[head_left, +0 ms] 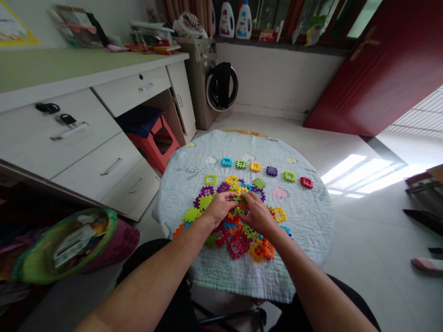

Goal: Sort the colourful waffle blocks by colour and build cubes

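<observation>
Between the fingertips of both hands I hold a green plastic building piece (239, 205) with notched edges, above a heap of similar pieces. My left hand (220, 207) grips it from the left, thumb and fingers closed. From the right, my right hand (256, 213) pinches its other side. Under and around the hands lies the heap, with a red piece (238, 245), an orange piece (258, 251) and a lime piece (191, 214) among many colours. Beyond it runs a spaced row of pieces, from a blue one (226, 162) to a red one (307, 182). My hands hide part of the heap.
A pale blue cloth (304, 230) covers the round table. Left stand a white drawer cabinet (79, 147), a red stool (162, 147) and a bin with a green rim (114, 221). Behind are a washing machine (199, 83) with its door open and a red door (374, 69).
</observation>
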Available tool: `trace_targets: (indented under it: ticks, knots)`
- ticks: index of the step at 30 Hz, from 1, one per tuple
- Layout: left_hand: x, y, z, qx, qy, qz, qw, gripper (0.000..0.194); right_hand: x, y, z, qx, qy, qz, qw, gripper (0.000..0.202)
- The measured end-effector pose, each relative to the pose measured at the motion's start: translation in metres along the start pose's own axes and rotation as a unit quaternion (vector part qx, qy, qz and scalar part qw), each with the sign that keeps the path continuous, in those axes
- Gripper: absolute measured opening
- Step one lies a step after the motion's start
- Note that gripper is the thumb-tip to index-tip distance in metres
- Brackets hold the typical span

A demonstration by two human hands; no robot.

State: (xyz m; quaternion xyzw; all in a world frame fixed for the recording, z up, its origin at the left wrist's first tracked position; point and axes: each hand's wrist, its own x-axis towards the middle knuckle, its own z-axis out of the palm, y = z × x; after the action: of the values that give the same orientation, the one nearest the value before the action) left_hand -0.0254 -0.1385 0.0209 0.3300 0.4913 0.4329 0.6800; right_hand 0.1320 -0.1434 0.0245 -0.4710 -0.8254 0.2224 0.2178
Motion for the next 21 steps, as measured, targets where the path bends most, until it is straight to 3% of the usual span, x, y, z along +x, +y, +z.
trace_targets:
  ticks: [4, 8, 10, 15, 21]
  knots:
    - [0.002, 0.002, 0.0, 0.002, -0.011, -0.007, 1.0, 0.028, 0.004, -0.001, 0.001, -0.015, -0.005, 0.004, 1.0, 0.039]
    - [0.006, 0.024, -0.017, 0.024, -0.047, -0.003, 0.999, 0.031, 0.015, 0.003, -0.01, -0.007, 0.011, -0.007, 1.0, 0.04]
    - [0.008, 0.04, -0.033, 0.029, -0.012, 0.042, 0.999, 0.029, 0.027, 0.016, -0.02, -0.025, 0.025, 0.005, 0.999, 0.042]
    - [0.011, 0.067, -0.071, -0.057, 0.157, 0.11, 0.98, 0.027, 0.081, 0.066, -0.035, -0.105, 0.068, 0.088, 0.988, 0.051]
    - [0.012, 0.067, -0.071, -0.09, 0.152, 0.089, 0.98, 0.03, 0.15, 0.092, -0.021, -0.173, 0.045, 0.146, 0.973, 0.054]
